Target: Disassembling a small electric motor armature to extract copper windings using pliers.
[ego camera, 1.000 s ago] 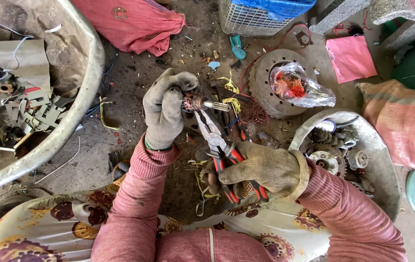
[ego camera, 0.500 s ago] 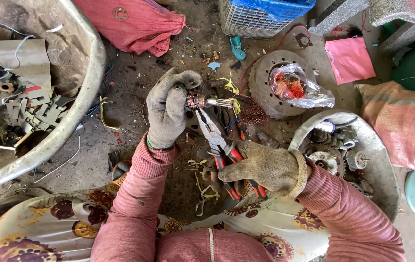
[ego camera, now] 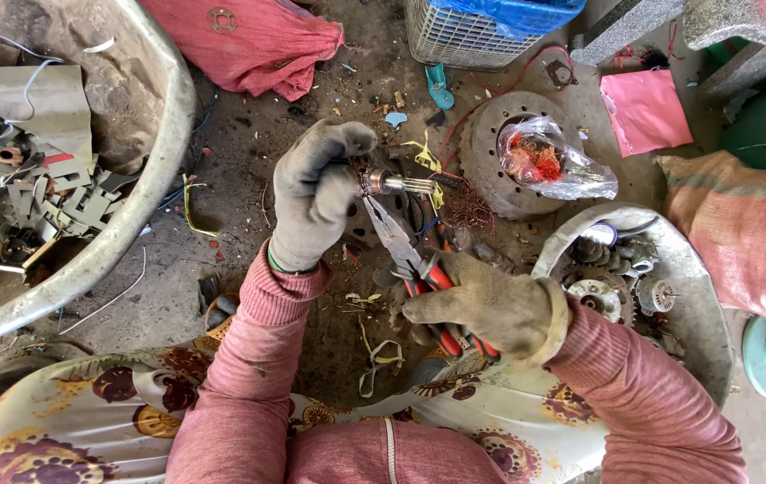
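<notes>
The left hand (ego camera: 316, 193), in a grey work glove, is closed around a small motor rotor (ego camera: 385, 183), whose metal shaft end sticks out to the right above the dirt floor (ego camera: 222, 224). The right hand (ego camera: 481, 305), also gloved, grips the red handles of a pair of pliers (ego camera: 405, 246); the pliers' tips sit just below the rotor, perhaps touching it, though the view is too cluttered to be sure. Nearby lie a tangle of copper wire (ego camera: 466, 208), a brake drum (ego camera: 499, 157) holding a plastic bag (ego camera: 549, 161), and a metal basin (ego camera: 661, 269) of gears.
</notes>
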